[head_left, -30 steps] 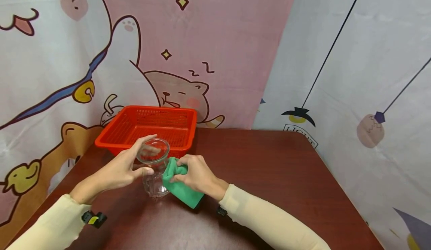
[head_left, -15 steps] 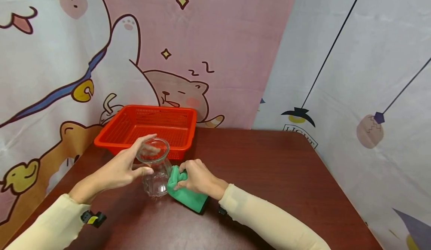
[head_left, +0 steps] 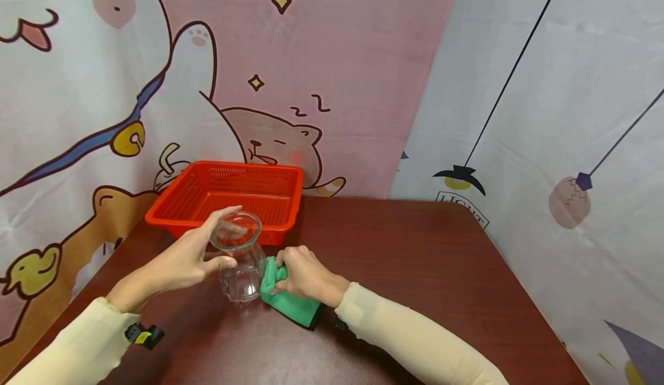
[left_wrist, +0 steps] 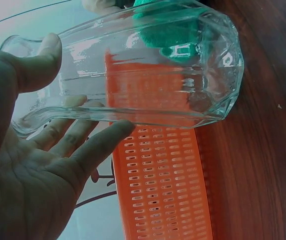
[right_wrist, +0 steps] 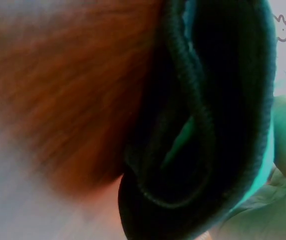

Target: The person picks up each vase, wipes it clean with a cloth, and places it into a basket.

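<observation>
A clear glass vase (head_left: 241,284) with a flared rim and faceted sides stands on the table, leaning slightly. My left hand (head_left: 189,261) holds it about the neck, thumb on the near side and fingers behind, as the left wrist view also shows. Bunched in my right hand (head_left: 309,276) is a green cloth (head_left: 293,306), pinched between thumb and fingers. The cloth lies against or right beside the vase's lower right side; contact is hard to tell. In the right wrist view the folded cloth (right_wrist: 232,100) fills much of the frame, dark and blurred.
Behind the vase sits a red plastic basket (head_left: 173,222) with perforated sides. The brown wood table (head_left: 415,275) extends to the right. A cartoon-printed fabric backdrop (head_left: 358,74) closes off the back and both sides.
My right hand has shifted the green cloth a little down and right along the vase's side, mostly in the first half second. The left hand and vase stay nearly still.
</observation>
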### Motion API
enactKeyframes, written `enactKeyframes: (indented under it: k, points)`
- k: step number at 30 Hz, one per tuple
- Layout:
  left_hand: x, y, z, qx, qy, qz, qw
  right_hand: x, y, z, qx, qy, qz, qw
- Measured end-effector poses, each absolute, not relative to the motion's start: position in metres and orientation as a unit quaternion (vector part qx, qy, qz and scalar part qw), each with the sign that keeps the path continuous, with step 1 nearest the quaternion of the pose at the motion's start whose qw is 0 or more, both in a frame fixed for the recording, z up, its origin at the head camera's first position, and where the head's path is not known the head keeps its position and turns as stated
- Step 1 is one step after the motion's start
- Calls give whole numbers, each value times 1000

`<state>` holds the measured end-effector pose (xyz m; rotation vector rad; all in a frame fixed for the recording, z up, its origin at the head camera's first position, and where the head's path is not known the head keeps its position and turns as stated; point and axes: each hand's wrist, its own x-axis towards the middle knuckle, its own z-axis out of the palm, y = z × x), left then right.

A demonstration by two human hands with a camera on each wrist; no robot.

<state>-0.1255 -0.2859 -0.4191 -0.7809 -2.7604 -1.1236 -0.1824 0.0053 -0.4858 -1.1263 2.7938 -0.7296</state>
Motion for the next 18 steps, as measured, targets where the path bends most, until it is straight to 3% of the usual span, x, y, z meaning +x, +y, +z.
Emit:
enactKeyframes:
  k: [18]
  points:
    - [-127,-286,-419,-257,-894,-365,31,-181,5,-488,-362,894,-264,-1]
